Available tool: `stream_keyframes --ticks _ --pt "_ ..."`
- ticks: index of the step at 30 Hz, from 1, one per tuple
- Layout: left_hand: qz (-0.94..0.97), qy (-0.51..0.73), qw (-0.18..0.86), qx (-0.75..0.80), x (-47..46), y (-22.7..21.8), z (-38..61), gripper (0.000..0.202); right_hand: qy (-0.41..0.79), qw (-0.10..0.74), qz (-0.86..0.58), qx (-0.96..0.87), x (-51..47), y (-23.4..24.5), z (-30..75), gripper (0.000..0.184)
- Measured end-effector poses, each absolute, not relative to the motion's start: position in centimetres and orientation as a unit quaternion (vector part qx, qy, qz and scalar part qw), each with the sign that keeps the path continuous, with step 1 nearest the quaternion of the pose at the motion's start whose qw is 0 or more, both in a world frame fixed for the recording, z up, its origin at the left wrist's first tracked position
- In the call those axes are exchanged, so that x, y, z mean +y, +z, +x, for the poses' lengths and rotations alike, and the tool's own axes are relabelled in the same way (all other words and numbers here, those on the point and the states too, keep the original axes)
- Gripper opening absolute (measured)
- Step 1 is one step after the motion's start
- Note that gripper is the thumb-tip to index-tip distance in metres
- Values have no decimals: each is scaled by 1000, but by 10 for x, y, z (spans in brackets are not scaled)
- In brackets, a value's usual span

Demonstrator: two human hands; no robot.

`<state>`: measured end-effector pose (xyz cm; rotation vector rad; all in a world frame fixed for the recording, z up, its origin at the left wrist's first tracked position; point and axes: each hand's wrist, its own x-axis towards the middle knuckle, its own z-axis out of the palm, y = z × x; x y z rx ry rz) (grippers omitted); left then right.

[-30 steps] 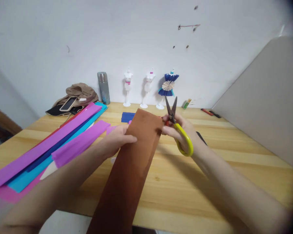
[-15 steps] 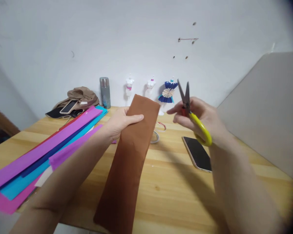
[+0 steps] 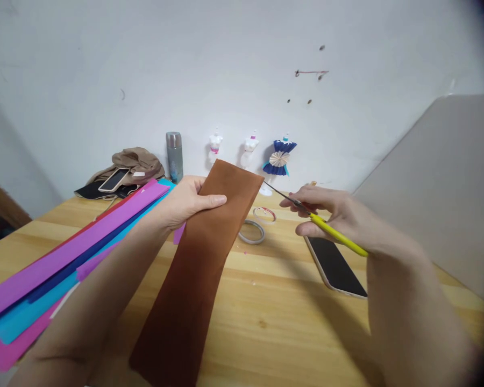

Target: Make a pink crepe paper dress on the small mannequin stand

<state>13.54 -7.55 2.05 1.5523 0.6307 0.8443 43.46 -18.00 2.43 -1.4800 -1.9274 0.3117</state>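
My left hand (image 3: 191, 201) grips a long folded strip of brown paper (image 3: 221, 215) near its top end, thumb across the front. The strip slants down toward me, its lower end dark and past the bottom of the view. In my right hand (image 3: 334, 212) is a pair of scissors (image 3: 331, 228) with yellow handles. Seen edge-on, the blades point left, and their tips reach the upper right corner of the brown paper. Whether the blades are apart, or have the paper between them, I cannot tell.
Folded coloured paper strips (image 3: 72, 250) lie at the left. Two tape rolls (image 3: 251, 232) and a phone (image 3: 336, 263) rest on the wooden table (image 3: 262, 344). Along the wall stand a flask (image 3: 175, 157), small white mannequins (image 3: 250, 144), one in a blue paper dress (image 3: 284, 148), and a brown cloth heap (image 3: 135, 161).
The scissors have turned from upright to pointing left, and their tips have come to the paper's upper right corner. The brown strip has shifted slightly left with my left hand.
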Motion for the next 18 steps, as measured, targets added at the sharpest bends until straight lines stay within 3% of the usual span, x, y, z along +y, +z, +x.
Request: stream_keyframes --ticks 6,18 --pt "680 328 595 275 -79 19 136 35 163 296 -567 -751 -180 28 430 50" --pt "667 268 644 262 -81 18 143 46 188 300 -555 -753 -176 26 421 53"
